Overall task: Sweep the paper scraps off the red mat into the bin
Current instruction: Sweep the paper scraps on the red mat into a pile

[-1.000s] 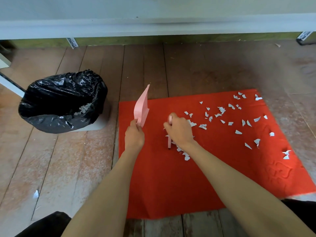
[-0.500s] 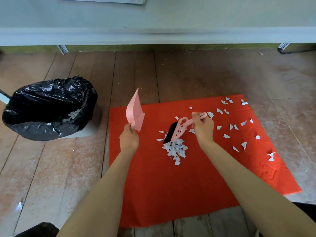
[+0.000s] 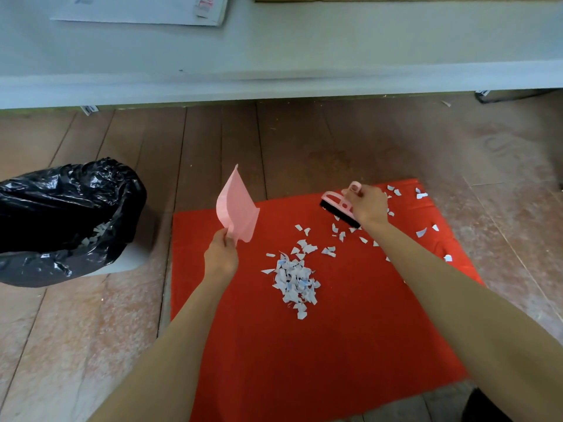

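Observation:
A red mat [image 3: 304, 345] lies on the wooden floor. A pile of white paper scraps [image 3: 295, 280] sits near its middle, and loose scraps [image 3: 422, 232] are scattered toward its far right corner. My left hand [image 3: 221, 254] holds a pink dustpan [image 3: 236, 213] upright by its handle, above the mat's left side. My right hand [image 3: 367, 205] grips a pink hand brush [image 3: 338, 208] with black bristles at the mat's far edge, bristles down among the loose scraps. The bin [image 3: 61, 220], lined with a black bag and holding some scraps, stands left of the mat.
A white table or shelf edge [image 3: 274, 86] overhangs the floor just beyond the mat, with papers [image 3: 140, 10] on top. Bare wooden floor [image 3: 76, 345] surrounds the mat. A dark shape [image 3: 484, 406] sits at the bottom right.
My right hand has carried the brush from the pile out to the mat's far edge, leaving the scraps heaped in the middle. The dustpan stays upright in my left hand.

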